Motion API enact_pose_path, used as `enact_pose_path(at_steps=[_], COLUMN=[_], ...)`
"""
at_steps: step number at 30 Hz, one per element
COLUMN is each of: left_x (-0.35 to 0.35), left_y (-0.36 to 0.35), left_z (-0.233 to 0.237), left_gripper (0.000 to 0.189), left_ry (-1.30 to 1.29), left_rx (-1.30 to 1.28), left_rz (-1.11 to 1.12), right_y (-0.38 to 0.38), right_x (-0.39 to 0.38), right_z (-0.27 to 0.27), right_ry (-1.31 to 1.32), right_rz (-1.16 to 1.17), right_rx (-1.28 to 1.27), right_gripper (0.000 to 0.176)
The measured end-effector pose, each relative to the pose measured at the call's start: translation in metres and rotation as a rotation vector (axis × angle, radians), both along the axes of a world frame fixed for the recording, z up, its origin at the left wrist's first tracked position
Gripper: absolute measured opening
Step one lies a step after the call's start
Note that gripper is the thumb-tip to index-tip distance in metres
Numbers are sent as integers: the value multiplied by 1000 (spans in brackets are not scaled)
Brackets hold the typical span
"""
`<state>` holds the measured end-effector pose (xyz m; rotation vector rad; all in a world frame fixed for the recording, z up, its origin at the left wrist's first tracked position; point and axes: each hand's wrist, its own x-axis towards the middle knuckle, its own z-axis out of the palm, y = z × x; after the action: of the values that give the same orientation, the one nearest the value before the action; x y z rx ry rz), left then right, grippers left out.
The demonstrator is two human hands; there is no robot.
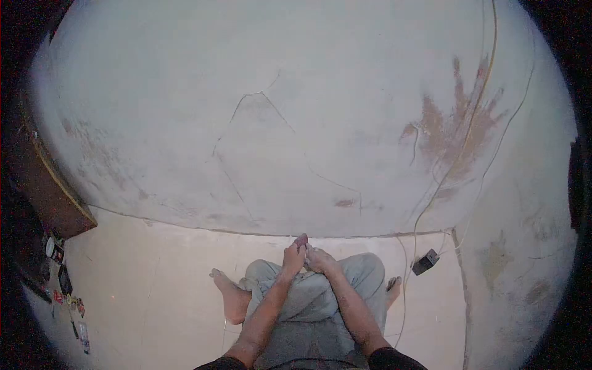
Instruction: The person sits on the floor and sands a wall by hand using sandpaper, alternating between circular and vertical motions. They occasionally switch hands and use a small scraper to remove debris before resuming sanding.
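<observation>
Sitting cross-legged on the floor, I hold both hands close together over my lap. My left hand (293, 259) is closed around a small dark reddish object (301, 239), whose top shows above the fingers; its kind cannot be made out. Against it from the right comes my right hand (320, 260), with fingers bent and pressed together near the same object. Whether that hand grips the object or something else is too small to tell. Grey trousers (308, 299) cover my legs beneath the hands.
A pale stained wall (185, 123) rises in front. On the right, a black box-shaped device (425, 262) lies by cables (418, 216). A brown wooden piece of furniture (58, 191) stands left, with a jar (54, 250) and several small items (77, 308) below it.
</observation>
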<state>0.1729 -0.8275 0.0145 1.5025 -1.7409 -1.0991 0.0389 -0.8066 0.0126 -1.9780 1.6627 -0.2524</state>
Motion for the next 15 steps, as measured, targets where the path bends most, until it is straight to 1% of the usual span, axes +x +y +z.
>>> enact_pose_path(at_steps=[1,2,3,4,5,7,10,11,12,14,15], left_x=[0,1,0,0,0,-1,-3,-3,-2,-1,-1], left_y=[1,1,1,2,2,-1,6,9,4,-8,-5], left_z=[2,3,1,0,-5,-14,4,11,-3,-26,-20], left_gripper=[41,41,41,40,40,38,37,38,38,39,39], left_ry=[-37,-73,-73,-9,55,95,176,216,216,-50,-50], left_rx=[-9,-18,-17,-82,-148,-158,-156,-144,-142,-91,-90], left_rz=[1,2,2,6,10,22,26,17,18,19,19], right_y=[-5,-3,1,3,3,3,3,-1,-5,-7,-3], right_x=[-2,-2,-2,-1,-1,0,1,-1,-3,-5,-3], right_z=[-14,-10,-1,8,13,22,10,-3,-12,-21,-7], right_ry=[11,11,6,0,0,-14,10,10,50,90,77], right_rz=[25,25,11,-3,-3,-16,2,2,53,104,72], right_rx=[-19,-18,5,29,30,111,55,55,37,18,36], right_gripper=[50,50,56,64,64,67,66,66,65,64,63])
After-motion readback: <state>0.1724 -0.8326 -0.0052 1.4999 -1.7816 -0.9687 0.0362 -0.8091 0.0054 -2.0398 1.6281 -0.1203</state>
